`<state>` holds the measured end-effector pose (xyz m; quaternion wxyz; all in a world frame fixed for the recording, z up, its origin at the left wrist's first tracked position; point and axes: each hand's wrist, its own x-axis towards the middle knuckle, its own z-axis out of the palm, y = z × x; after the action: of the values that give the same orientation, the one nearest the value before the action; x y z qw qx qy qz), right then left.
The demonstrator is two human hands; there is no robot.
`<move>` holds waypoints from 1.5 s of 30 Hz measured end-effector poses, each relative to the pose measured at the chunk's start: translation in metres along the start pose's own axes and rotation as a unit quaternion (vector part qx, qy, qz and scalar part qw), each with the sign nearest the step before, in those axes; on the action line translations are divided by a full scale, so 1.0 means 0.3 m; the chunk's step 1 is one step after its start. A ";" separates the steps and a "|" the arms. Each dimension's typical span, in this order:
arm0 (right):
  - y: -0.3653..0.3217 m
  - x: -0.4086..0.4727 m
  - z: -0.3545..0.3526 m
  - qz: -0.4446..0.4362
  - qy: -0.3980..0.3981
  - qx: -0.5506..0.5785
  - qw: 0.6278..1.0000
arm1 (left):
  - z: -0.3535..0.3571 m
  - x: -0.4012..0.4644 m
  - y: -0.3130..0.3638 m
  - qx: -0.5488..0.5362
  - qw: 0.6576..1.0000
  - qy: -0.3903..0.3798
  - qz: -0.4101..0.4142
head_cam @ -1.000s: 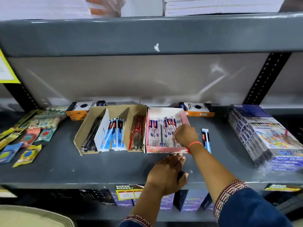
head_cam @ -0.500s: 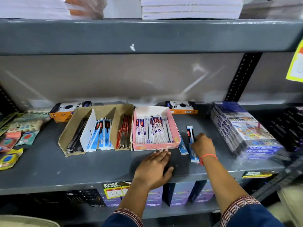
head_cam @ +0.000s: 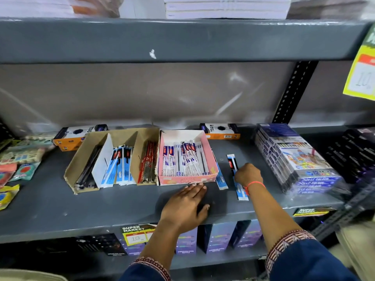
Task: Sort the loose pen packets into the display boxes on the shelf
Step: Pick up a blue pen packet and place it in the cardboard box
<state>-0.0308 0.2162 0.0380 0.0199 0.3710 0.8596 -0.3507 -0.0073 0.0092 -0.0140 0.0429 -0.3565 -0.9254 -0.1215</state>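
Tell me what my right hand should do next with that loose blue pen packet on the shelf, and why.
Probably close the right hand on the loose blue-and-white pen packet beneath it and lift. It lies flat on the grey metal shelf, outside the boxes, and matching blue packets stand in the brown cardboard display box. The left hand rests flat before the pink cardboard box.

A single head-worn camera looks forward and down, close onto the grey shelf (head_cam: pixel 85 201), its edges seemingly blurred.

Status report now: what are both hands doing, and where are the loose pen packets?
Left hand flat on shelf. Right hand on loose blue packet. Second packet beside pink box. Nothing in the way.
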 end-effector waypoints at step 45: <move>-0.124 -0.294 -0.043 -0.083 -0.299 0.423 0.851 | -0.042 -0.185 -0.032 0.027 0.993 0.025 -0.115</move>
<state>0.0118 0.1514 0.0956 0.0881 0.1479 0.6080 -0.7750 0.0273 -0.0368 -0.0129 0.0611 -0.2434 -0.9617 -0.1098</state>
